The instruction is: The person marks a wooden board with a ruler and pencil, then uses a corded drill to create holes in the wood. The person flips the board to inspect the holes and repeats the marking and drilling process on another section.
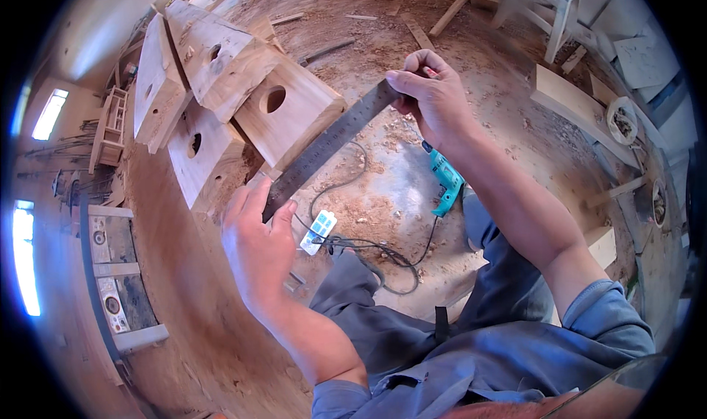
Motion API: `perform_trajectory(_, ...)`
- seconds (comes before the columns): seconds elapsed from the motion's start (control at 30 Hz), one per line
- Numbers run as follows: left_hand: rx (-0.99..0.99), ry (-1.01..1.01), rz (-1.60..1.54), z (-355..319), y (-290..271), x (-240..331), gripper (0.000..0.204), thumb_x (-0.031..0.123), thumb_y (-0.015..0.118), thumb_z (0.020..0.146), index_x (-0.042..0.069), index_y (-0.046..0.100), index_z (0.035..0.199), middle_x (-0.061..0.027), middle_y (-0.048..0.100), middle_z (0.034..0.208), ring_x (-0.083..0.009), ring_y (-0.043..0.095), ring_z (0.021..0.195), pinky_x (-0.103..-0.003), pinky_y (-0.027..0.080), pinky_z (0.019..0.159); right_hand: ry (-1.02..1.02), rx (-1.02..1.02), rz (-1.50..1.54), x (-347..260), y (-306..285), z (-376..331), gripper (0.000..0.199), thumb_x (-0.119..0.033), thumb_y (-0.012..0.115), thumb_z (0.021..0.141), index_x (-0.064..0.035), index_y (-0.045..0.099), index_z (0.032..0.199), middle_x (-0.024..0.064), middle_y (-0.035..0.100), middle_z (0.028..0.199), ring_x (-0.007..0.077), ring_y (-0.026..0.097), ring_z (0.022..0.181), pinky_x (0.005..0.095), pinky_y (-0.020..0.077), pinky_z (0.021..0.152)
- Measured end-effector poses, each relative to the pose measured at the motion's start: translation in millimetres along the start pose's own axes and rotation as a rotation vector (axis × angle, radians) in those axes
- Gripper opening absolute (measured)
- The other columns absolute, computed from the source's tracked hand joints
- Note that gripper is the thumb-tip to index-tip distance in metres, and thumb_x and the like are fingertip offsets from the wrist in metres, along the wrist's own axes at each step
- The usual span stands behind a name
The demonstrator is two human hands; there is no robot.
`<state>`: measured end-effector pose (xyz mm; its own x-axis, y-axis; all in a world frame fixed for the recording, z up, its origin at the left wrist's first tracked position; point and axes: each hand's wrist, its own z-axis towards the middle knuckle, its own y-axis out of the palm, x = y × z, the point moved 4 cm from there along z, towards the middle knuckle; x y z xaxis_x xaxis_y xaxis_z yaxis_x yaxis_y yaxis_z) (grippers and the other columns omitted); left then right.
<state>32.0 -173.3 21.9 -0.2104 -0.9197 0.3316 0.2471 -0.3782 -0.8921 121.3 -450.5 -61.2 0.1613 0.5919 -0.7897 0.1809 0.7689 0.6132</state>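
Observation:
A dark steel ruler point(329, 141) stretches slantwise between my two hands. My left hand point(258, 246) pinches its near end between thumb and fingers. At the far end, my right hand point(434, 99) grips the ruler, thumb on top; a small red thing shows among its fingers, too little of it to name. The ruler runs along the near edge of a thick wooden block point(298, 128) with a round hole; whether they touch I cannot tell. Three more holed blocks lie around it: one far point(210, 58), one at the left point(156, 87), one nearer point(208, 157).
A teal power drill point(445, 177) lies on the dusty floor below my right forearm. Its cord tangles near a white and blue power strip point(318, 232). Wood offcuts point(449, 14) are scattered farther off. A long timber point(578, 110) and a wooden stool point(563, 14) stand at the right.

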Motion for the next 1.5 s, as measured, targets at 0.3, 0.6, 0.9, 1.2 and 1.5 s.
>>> perform_trajectory(0.3, -0.014, 0.072, -0.059, 2.6, 11.7, -3.5, 0.038, 0.008, 0.078, 0.083, -0.003, 0.069, 0.119, -0.0191, 0.067, 0.104, -0.0416, 0.063, 0.1, -0.048, 0.049, 0.087, 0.109, 0.027, 0.11, 12.1, 3.8, 1.9, 0.019, -0.004, 0.073, 0.094, -0.0065, 0.055, 0.094, 0.0089, 0.064, 0.078, 0.02, 0.065, 0.06, 0.0301, 0.0481, 0.051)
perform_trajectory(0.6, 0.002, 0.042, -0.006, 7.1, 12.3, -0.1, 0.039, 0.01, 0.08, 0.081, -0.004, 0.07, 0.117, -0.0171, 0.066, 0.1, -0.0381, 0.064, 0.095, -0.045, 0.046, 0.091, 0.058, 0.08, 0.024, 8.5, 2.9, 2.8, 0.014, -0.01, 0.069, 0.099, -0.0051, 0.056, 0.097, 0.01, 0.066, 0.084, 0.0185, 0.063, 0.064, 0.0313, 0.0494, 0.055)
perform_trajectory(0.9, -0.007, 0.039, -0.023, 9.7, 15.4, -0.9, 0.035, 0.007, 0.08, 0.08, -0.003, 0.07, 0.112, -0.0166, 0.065, 0.098, -0.0372, 0.064, 0.095, -0.045, 0.045, 0.091, 0.083, 0.086, 0.031, 1.6, -0.2, 3.9, 0.018, -0.007, 0.071, 0.097, -0.0049, 0.053, 0.095, 0.012, 0.066, 0.081, 0.0204, 0.068, 0.06, 0.0306, 0.0516, 0.046)
perform_trajectory(1.2, -0.041, 0.039, -0.057, 10.3, 13.6, 0.7, 0.033, 0.006, 0.078, 0.082, -0.004, 0.068, 0.112, -0.0182, 0.065, 0.098, -0.04, 0.063, 0.094, -0.047, 0.049, 0.083, 0.056, 0.047, 0.024, 3.3, 0.0, 7.9, 0.018, -0.007, 0.07, 0.098, -0.0045, 0.052, 0.095, 0.0137, 0.067, 0.081, 0.0205, 0.068, 0.061, 0.0303, 0.0516, 0.046)
perform_trajectory(1.5, -0.059, 0.053, -0.092, 10.2, 12.5, 2.3, 0.035, 0.007, 0.077, 0.084, -0.005, 0.068, 0.115, -0.0193, 0.066, 0.1, -0.0398, 0.064, 0.094, -0.046, 0.049, 0.081, 0.036, 0.046, 0.016, 2.9, 0.4, 9.6, 0.017, -0.007, 0.07, 0.098, -0.0037, 0.053, 0.096, 0.0143, 0.068, 0.082, 0.0203, 0.068, 0.06, 0.0303, 0.0511, 0.046)
